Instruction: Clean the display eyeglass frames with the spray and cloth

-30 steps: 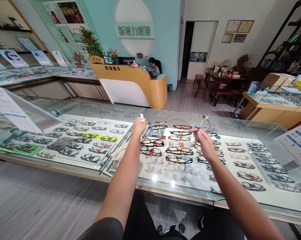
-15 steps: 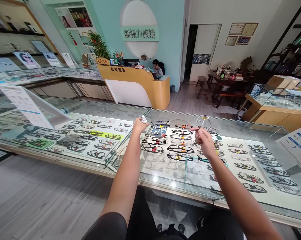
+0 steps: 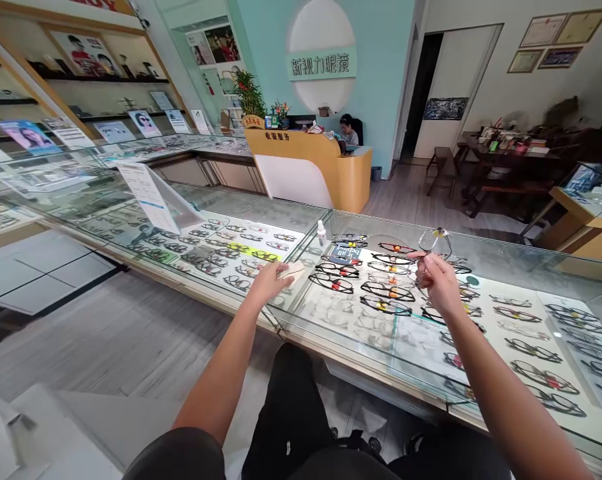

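My left hand point(image 3: 271, 280) rests on the glass counter top point(image 3: 341, 320) with its fingers closed on a beige folded cloth point(image 3: 291, 269). A small white-capped bottle point(image 3: 321, 233) stands alone on the glass just beyond it. My right hand point(image 3: 438, 283) is held above the counter, pinching a pair of clear-lensed glasses point(image 3: 435, 242) by a temple. Rows of dark spectacle frames point(image 3: 375, 293) lie under the glass below both hands.
A slanted sign stand point(image 3: 153, 197) sits on the counter at the left. Behind, a person sits at an orange reception desk point(image 3: 325, 167). A wooden table with stools point(image 3: 501, 160) stands at the right, and another display case point(image 3: 588, 200) at the far right.
My left hand let go of the small bottle, which now stands on the glass, then moved back and took the beige cloth. The view has swung left. The right hand still holds the glasses.
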Tool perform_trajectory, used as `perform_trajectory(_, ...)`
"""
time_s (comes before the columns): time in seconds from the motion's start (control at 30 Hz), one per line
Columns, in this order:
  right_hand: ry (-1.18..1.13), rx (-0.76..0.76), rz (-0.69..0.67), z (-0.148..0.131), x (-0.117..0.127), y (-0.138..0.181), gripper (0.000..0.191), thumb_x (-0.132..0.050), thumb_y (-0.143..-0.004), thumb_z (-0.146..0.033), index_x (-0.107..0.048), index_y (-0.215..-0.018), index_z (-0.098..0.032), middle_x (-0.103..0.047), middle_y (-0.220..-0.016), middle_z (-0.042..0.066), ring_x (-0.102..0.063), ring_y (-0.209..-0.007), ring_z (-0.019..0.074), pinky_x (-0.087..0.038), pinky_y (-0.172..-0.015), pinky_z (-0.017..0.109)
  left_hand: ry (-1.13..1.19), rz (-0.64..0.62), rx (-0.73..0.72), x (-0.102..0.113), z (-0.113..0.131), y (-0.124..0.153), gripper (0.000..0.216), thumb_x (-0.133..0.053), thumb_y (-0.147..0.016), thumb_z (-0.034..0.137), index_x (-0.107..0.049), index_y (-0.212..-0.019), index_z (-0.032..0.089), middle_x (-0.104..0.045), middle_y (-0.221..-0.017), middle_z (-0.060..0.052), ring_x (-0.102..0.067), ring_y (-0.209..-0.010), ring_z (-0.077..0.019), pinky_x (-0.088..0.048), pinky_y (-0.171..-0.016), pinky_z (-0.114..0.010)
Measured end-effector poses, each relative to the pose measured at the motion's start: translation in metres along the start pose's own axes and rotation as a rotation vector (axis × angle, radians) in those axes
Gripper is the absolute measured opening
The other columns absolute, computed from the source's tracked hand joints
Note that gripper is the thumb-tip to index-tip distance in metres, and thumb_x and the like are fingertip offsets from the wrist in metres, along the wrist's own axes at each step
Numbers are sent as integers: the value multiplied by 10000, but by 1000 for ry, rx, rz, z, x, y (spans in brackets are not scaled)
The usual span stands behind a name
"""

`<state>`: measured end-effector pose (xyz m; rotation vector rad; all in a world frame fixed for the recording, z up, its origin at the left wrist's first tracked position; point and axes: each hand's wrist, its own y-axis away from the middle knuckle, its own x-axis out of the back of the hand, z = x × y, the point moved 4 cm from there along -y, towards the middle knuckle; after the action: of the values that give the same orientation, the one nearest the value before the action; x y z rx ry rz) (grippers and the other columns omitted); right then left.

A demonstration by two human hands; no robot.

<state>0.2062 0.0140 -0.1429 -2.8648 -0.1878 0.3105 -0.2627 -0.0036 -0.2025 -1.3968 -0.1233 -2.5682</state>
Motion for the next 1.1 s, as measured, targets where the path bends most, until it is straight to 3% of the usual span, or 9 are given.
perform_trajectory(0.2, 26, 6, -7, 3, 1, 0, 412, -705, -952, -594, -781, -1035, -198, -316, -704, -52, -231, -549, 99, -152, -499, 277, -133, -31, -17, -2, 4, -8, 435, -539, -984, 585, -671, -1195, 228, -705, -1202, -90, -679, -1077, -263, -501, -847, -331)
perform_trajectory(0.37, 44, 20, -17, 0, -3, 1, 410, -701, -945, -605, -759, -954, -199, -291, -689, -57, -220, -554, 107, -162, -491, 281, -265, -117, -29, 1, 13, -20, 393, -704, -867, 516, -665, -1145, 242, -703, -1186, -86, -682, -1081, -284, -458, -770, -325)
perform_trajectory(0.5, 17, -8, -28, 0, -4, 2, 426, -711, -942, -605, -771, -1009, -189, -302, -686, -61, -207, -555, 94, -148, -507, 275, -367, -141, -57, 2, 23, -21, 349, -679, -869, 471, -641, -1120, 231, -712, -1175, -97, -685, -1078, -298, -457, -779, -340)
perform_trajectory(0.77, 26, -30, -49, 3, -6, 4, 462, -708, -939, -628, -766, -1017, -176, -272, -671, -73, -183, -549, 91, -124, -516, 279, -516, -47, -134, -5, 42, -14, 372, -511, -991, 504, -666, -1104, 186, -716, -1134, -180, -682, -1083, -373, -480, -868, -426)
perform_trajectory(0.97, 42, -29, -50, 1, -7, 4, 451, -699, -939, -633, -748, -982, -187, -304, -660, -69, -189, -537, 92, -135, -504, 276, -519, 29, -112, -4, 40, -15, 398, -343, -1055, 349, -700, -1107, 181, -714, -1155, -183, -685, -1063, -338, -491, -822, -401)
perform_trajectory(1.1, 38, -33, -37, -3, -9, 5, 477, -747, -884, -653, -676, -780, -193, -330, -642, -62, -213, -524, 84, -137, -488, 276, -506, 45, -121, -5, 36, -13, 448, -399, -1055, 527, -686, -1096, 186, -712, -1151, -178, -684, -1067, -348, -492, -800, -393)
